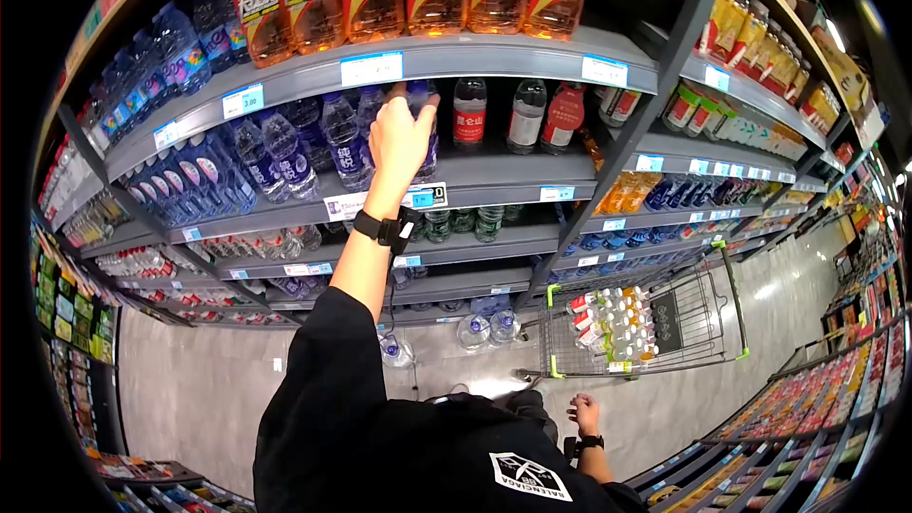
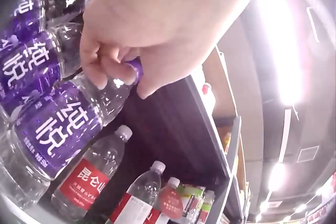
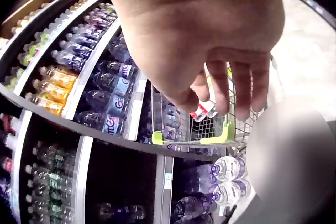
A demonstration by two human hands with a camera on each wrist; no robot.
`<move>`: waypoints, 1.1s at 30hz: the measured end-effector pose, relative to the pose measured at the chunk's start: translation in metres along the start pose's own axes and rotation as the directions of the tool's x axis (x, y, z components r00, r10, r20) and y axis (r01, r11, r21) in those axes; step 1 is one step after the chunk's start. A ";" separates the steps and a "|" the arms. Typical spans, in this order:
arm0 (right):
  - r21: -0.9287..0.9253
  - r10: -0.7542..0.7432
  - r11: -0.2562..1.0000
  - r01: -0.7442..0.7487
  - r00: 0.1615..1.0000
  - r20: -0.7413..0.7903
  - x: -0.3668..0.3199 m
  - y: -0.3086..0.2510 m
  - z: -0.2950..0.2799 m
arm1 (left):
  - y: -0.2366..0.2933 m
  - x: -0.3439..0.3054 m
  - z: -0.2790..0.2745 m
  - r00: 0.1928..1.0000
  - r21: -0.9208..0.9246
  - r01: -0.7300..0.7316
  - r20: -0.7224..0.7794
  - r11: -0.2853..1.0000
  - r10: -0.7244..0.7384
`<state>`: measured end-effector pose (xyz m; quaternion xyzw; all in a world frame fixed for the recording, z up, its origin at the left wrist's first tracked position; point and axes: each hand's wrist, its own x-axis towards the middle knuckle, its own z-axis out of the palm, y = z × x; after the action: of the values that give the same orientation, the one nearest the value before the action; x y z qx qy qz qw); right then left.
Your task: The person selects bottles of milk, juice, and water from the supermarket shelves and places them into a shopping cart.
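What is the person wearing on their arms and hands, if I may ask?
No gloves. The left hand has a black wrist strap with a small device; a thin black cable runs towards the black sleeve. The right hand has a similar black wrist strap.

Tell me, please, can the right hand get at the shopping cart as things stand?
Probably yes: the right hand hangs free, holding nothing, and the cart stands just ahead with only bare floor between.
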<state>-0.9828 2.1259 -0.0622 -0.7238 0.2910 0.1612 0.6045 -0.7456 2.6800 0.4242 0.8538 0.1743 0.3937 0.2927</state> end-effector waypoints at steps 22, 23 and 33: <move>-0.159 -0.694 0.709 0.687 0.720 0.010 0.027 -0.198 0.014 | 0.089 -0.365 0.215 0.376 -0.358 0.101 0.878 0.928 0.297; -0.226 -0.656 0.744 0.629 0.751 -0.072 0.051 -0.176 0.007 | 0.081 -0.373 0.226 0.279 -0.390 -0.135 0.867 0.911 0.412; -0.137 0.081 0.979 -0.152 0.903 -0.422 0.281 -0.054 -0.058 | -0.022 -0.460 0.237 -0.186 0.350 0.132 0.928 0.927 -0.324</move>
<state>-0.7374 2.0112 -0.1715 -0.7706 0.4409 0.0636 0.4557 -0.8530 2.3682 0.0252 0.8240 0.0699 -0.4533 0.3325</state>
